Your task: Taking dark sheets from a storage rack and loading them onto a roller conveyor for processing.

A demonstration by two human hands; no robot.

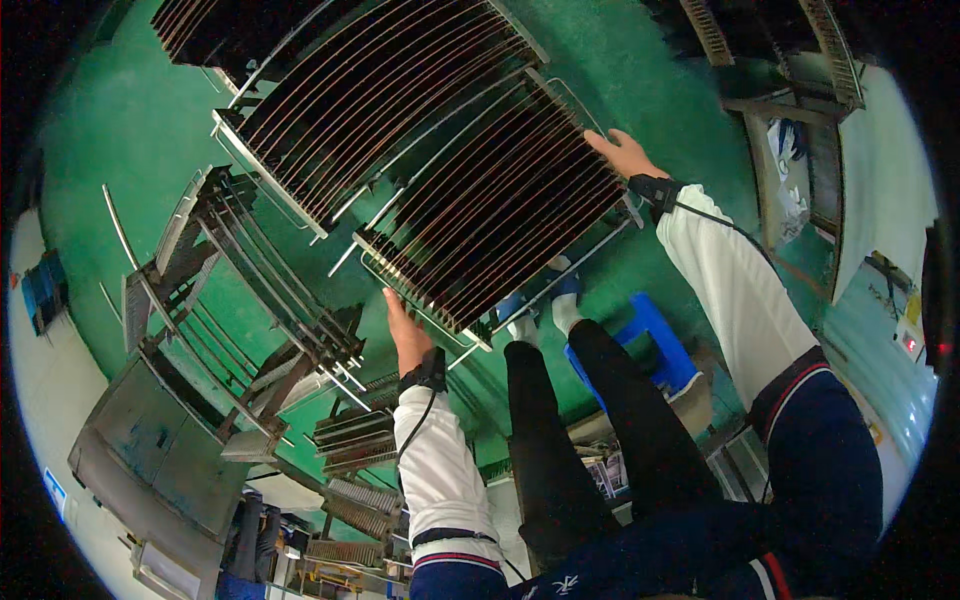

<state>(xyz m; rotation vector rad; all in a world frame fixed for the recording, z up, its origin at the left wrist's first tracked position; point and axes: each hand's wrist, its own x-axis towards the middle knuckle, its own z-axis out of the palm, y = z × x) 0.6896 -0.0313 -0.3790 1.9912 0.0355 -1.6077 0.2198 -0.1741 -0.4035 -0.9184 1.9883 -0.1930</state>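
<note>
A slotted rack (500,200) full of thin, dark, upright sheets with copper-coloured edges is in front of my legs. My left hand (408,338) is at its near-left end, by the bent wire handle, with the thumb along the outside and the other fingers mostly hidden. At the opposite end, my right hand (622,157) grips the rack's right side near the other wire handle. Both wrists wear black bands with cables. Just beyond is a second, similar rack (380,100), also filled with dark sheets.
Bare metal racks (265,270) stand on the green floor (130,130) at the left, beside a grey metal cabinet (160,450). A blue plastic stool (655,345) is by my legs. Shelving with a plastic bag (790,180) lines the right side.
</note>
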